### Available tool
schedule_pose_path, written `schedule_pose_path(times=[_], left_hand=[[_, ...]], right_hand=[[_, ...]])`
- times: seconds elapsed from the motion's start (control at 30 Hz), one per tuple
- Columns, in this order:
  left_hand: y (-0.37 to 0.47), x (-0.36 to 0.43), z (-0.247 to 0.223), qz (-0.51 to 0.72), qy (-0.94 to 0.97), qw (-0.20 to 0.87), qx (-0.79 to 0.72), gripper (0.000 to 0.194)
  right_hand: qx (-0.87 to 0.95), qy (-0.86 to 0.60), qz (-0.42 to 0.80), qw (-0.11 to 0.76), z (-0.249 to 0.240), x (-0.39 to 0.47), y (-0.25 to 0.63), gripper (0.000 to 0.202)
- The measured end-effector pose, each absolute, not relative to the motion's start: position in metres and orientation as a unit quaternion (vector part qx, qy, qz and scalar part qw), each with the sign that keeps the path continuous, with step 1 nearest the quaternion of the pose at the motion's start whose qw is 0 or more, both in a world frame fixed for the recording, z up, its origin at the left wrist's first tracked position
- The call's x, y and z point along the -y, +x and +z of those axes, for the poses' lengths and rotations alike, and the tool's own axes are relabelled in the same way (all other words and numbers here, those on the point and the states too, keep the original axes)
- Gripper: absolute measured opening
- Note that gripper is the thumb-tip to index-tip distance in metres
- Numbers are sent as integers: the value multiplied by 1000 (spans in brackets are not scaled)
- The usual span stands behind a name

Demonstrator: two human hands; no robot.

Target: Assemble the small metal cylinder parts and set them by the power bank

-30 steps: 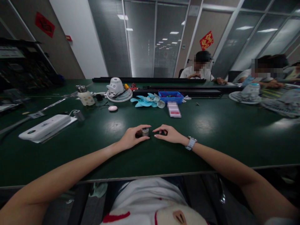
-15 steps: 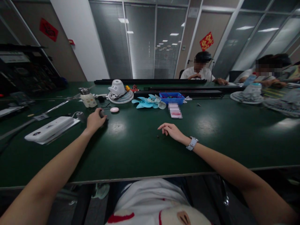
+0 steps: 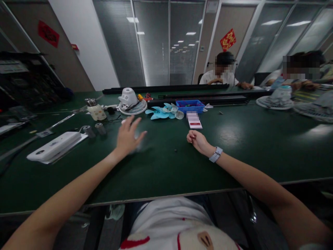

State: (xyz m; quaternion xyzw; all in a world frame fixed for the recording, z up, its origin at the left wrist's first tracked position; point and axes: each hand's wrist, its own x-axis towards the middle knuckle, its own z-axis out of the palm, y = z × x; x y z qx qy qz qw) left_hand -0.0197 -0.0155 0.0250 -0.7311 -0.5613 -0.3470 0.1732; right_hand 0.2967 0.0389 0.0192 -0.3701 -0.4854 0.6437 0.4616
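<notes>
My left hand point(image 3: 128, 137) is in the air over the table, its fingers spread with nothing in them. Behind its fingertips a pink oval object point(image 3: 123, 122) is mostly hidden. To the left of this hand stand two grey cylinders point(image 3: 100, 129), close together beside a long white device point(image 3: 54, 146). My right hand point(image 3: 197, 140) has its fingers curled in, just in front of a white and red card-like packet point(image 3: 195, 124); whether something is inside the curl is hidden. A tiny dark piece point(image 3: 175, 150) lies on the green table point(image 3: 156, 173) between my hands.
Across the back are a patterned bottle point(image 3: 96, 110), a white fan part point(image 3: 129, 99), blue fan blades point(image 3: 163, 111), a blue bin point(image 3: 190, 106) and long black bars point(image 3: 161, 89). More fan parts point(image 3: 281, 95) stand at right. People point(image 3: 218, 74) sit across the table.
My left hand has let go of a grey cylinder beside the other one, opened and moved right. My right hand has drawn slightly right and curled its fingers.
</notes>
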Motion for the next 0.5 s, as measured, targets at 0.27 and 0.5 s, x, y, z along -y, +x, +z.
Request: schedule_pose_path(times=[0.27,0.5], left_hand=[[80,52,16,-175,-933,-91,302,49],[65,34,1,-227,-909,-155,312,37]], right_hand=[[414,-392,673,472,22,-46,300,28],[416,-402,670,465,21,-47,302,25]])
